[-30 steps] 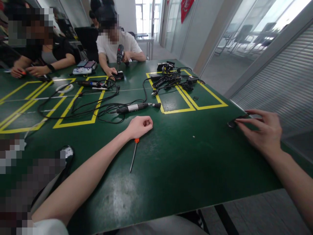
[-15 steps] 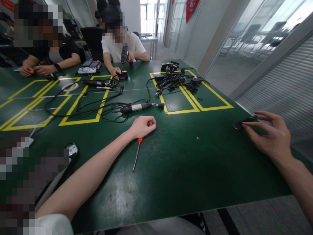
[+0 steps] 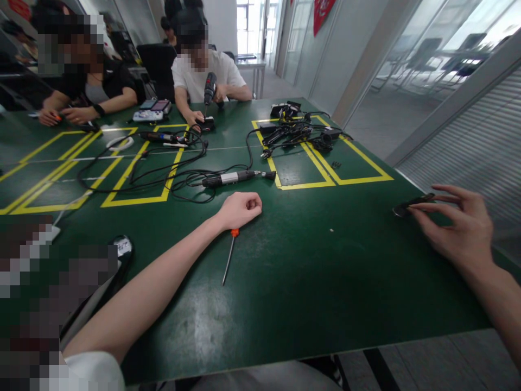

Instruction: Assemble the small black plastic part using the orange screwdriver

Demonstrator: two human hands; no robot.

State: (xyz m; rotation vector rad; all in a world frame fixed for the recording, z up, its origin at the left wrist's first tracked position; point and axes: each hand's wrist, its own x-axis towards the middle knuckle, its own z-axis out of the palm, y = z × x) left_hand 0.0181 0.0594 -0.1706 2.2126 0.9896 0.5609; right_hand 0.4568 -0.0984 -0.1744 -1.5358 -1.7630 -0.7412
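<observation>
My left hand (image 3: 243, 209) rests on the green table (image 3: 317, 288) with its fingers curled, over the orange handle end of a screwdriver (image 3: 230, 255). The screwdriver's metal shaft points toward the near edge; whether the fingers grip its handle is hidden. On the right, my right hand (image 3: 459, 217) pinches a small dark object (image 3: 411, 205) between thumb and fingers, near the table's right edge. Beyond my left hand lies a grey and black rotary tool (image 3: 230, 178) with its cord.
A pile of black cables and adapters (image 3: 291, 130) lies within yellow tape frames. Across the table a person (image 3: 211, 76) holds a drill (image 3: 209, 89); another person (image 3: 93, 92) sits at left. A dark case (image 3: 122, 250) is near my left arm.
The view has shifted slightly, so most things appear a little further right. Both hands keep nearly the same pose, and the small dark object in my right hand is tilted slightly differently.
</observation>
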